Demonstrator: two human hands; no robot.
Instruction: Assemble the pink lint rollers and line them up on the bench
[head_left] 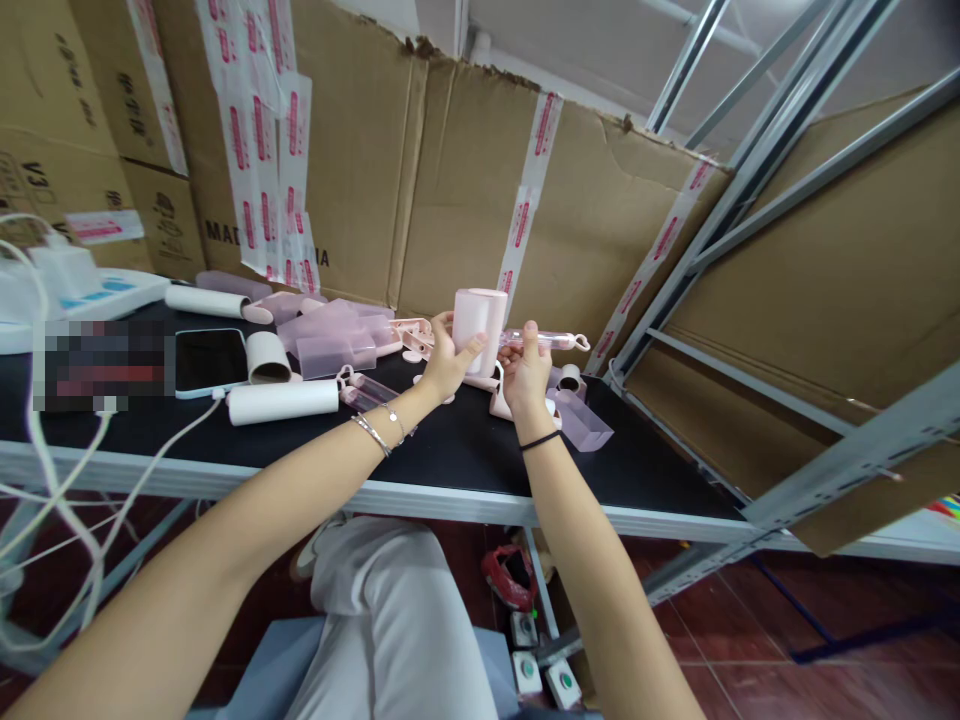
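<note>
My left hand (448, 362) is closed around a pale pink cup-shaped holder (477, 325), held upright above the black tabletop. Beside it, my right hand (526, 375) grips a clear pink tube (551, 340) that lies nearly level, a small white loop at its right end. Its other end is hidden behind my right fingers and the holder. Under my right hand sit a pink part with a white piece (551, 410) and a translucent lilac box-shaped cover (583, 420). To the left of my left hand lie pink plastic parts (411, 335).
Several translucent lilac covers (330, 335) are heaped at the back. White cylinders (283, 402), a short white tube (268, 357), a phone (211, 361) and a power strip (112, 290) with trailing cables occupy the left. Cardboard (360, 180) walls the back; a metal shelf frame (675, 275) rises at right.
</note>
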